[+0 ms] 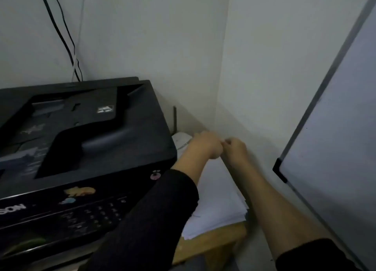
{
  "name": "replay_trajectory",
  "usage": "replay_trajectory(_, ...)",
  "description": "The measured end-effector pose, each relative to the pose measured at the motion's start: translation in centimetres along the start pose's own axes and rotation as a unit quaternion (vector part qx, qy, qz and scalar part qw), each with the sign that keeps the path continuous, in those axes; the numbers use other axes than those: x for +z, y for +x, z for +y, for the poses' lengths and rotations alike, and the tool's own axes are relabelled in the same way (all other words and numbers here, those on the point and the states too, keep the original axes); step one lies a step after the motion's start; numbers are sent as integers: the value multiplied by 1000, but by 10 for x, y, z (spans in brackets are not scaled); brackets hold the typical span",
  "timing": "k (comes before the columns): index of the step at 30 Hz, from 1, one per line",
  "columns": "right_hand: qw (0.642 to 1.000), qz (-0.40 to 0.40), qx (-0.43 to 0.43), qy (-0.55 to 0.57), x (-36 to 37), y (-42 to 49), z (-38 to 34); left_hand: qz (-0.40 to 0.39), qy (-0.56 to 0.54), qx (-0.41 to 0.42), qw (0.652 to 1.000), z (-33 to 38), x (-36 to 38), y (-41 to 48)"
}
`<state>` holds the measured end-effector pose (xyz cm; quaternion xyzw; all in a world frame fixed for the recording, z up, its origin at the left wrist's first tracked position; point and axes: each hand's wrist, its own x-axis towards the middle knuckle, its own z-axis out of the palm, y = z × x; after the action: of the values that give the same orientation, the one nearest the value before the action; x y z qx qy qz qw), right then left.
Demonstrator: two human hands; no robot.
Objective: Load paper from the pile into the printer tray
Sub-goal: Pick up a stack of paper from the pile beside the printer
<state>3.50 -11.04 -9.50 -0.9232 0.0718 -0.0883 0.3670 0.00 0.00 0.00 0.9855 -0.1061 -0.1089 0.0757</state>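
Head: left hand [205,145], right hand [236,149] at paper pile [217,201] far edge; grip unclear.

Both arms stretch forward, side by side. The left hand [205,145] and right hand [236,148] meet almost knuckle to knuckle near the far edge of the surface [213,242], fingers curled. Blur hides whether they pinch anything.

Narrow gap between printer [81,138] side and right wall [264,77], its floor taken by the paper pile [217,199] on the wooden table [213,245]. Whiteboard [337,128] crowds the right, black corner near the gap's mouth; a white round object [181,141] blocks the far end. Open air above the printer top; cables [67,36] hang behind.
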Motion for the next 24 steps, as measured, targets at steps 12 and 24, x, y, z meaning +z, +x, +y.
replay_trajectory(12, 939, -236, 219, -122, 70, -20, 78, -222, -33, -184, 957, -47, 164, 24)
replay_trajectory(24, 962, -92, 195, -167, 89, -37, 48, -197, 5, -181, 964, -54, 179, 31)
